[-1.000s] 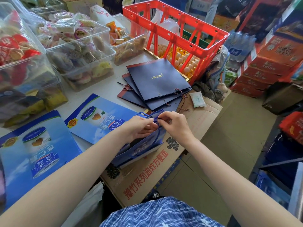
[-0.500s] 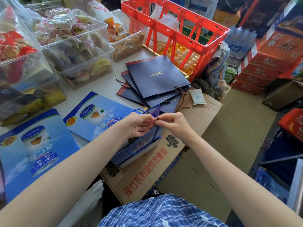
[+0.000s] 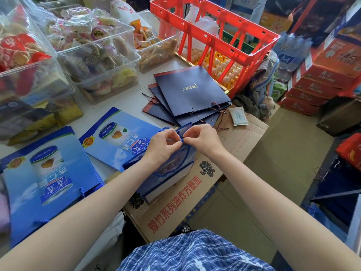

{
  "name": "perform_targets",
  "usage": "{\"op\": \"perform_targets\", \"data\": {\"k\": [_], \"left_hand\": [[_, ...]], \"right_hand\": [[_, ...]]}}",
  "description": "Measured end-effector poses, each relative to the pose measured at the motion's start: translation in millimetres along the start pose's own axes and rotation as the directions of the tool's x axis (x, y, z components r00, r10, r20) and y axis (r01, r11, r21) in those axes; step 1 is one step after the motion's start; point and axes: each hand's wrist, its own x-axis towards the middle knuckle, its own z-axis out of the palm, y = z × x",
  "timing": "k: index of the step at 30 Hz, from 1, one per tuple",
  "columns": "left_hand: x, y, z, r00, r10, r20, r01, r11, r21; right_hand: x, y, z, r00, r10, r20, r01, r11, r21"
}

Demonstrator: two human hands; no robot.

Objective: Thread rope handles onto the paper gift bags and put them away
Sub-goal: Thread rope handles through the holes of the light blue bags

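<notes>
Two hands (image 3: 181, 142) pinching rope (image 3: 181, 141), eggs (image 3: 226, 72) in crate (image 3: 252, 39)

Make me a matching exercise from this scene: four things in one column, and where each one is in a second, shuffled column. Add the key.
Things:
1. blue rope
2. dark navy bags
3. eggs
4. white packet

Places:
A. on the brown cardboard box, right of the navy stack
B. under the red crate
C. pinched between the left hand and the right hand
D. fanned out flat in front of the crate

Pairs: 1-C, 2-D, 3-B, 4-A
</notes>
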Motion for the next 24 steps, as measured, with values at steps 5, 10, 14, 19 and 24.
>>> {"op": "perform_targets", "data": {"k": [5, 10, 14, 19, 24], "left_hand": [[-2.2, -1.2, 5.1, 0.983, 0.155, -0.096, -0.135, 0.973, 0.189], [-1.8, -0.3, 7.7, 0.979, 0.152, -0.134, -0.117, 0.964, 0.238], [4.5, 7.3, 5.3, 0.985, -0.04, -0.169, 0.075, 0.976, 0.206], [8.1, 10.8, 3.2, 0.981, -0.048, -0.188, 0.102, 0.953, 0.287], [10.3, 11.0, -2.9, 0.977, -0.082, -0.196, 0.143, 0.936, 0.321]], "right_hand": [[2.7, -8.8, 3.0, 0.999, -0.011, 0.051, 0.019, 0.984, -0.176], [6.0, -13.1, 1.5, 0.995, -0.004, 0.103, 0.024, 0.98, -0.2], [7.1, -12.3, 1.9, 0.995, -0.023, 0.099, 0.039, 0.985, -0.165], [7.0, -11.8, 8.0, 0.992, -0.085, 0.095, 0.099, 0.982, -0.159], [6.3, -8.9, 12.1, 0.987, -0.145, 0.073, 0.154, 0.979, -0.132]]}}
